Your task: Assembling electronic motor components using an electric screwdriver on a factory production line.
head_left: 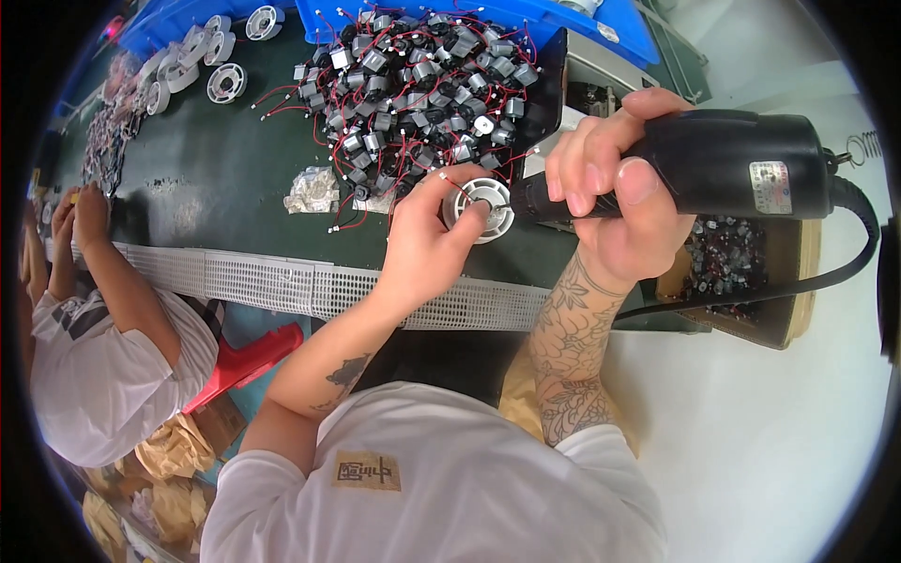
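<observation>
My left hand (420,242) grips a round white plastic housing (497,223) with a spoked middle at the table's near side. Its thumb presses into the middle of the piece, and a thin red wire shows by the fingers. My right hand (624,183) is wrapped around a black electric screwdriver (727,159), held nearly level. The tool's narrow nose points left at the housing; whether the bit touches a screw there is hidden by my thumb. Just beyond lies a big heap of small silver-and-black motors (422,84) with red wires.
White round housings (226,83) stand at the far left, and blue bins (601,33) line the back. A crumpled silvery packet (312,190) lies left of the motors. A cardboard box (798,305) of small dark parts sits below the screwdriver's cable (868,244). A co-worker (122,347) works at left.
</observation>
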The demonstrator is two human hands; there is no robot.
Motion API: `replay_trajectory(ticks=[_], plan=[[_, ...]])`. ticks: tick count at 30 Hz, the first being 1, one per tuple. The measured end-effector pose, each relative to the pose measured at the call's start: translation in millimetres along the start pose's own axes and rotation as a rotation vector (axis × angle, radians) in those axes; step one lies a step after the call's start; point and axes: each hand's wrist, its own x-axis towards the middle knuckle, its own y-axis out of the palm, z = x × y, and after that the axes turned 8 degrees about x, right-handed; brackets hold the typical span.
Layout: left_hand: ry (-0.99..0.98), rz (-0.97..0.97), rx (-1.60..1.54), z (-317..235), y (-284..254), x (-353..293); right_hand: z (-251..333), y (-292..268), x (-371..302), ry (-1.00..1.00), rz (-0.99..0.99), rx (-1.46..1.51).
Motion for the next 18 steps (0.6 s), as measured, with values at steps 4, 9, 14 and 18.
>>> replay_trajectory(ticks=[4, 9, 14, 18], plan=[[-0.019, 0.084, 0.027, -1.5, -2.8, -0.3, 1.9, -1.6, 1.7, -0.008, 0.025, -0.006], [-0.010, 0.086, 0.034, -0.6, -2.8, 0.7, 0.2, -1.4, 3.7, -0.057, 0.052, 0.042], [0.009, -0.013, -0.001, 3.4, 0.9, 1.2, -2.1, -3.0, 3.8, -0.032, 0.039, 0.023], [0.030, -0.023, -0.042, 5.7, 2.9, 1.0, -0.5, -3.8, 2.0, -0.015, 0.039, 0.020]])
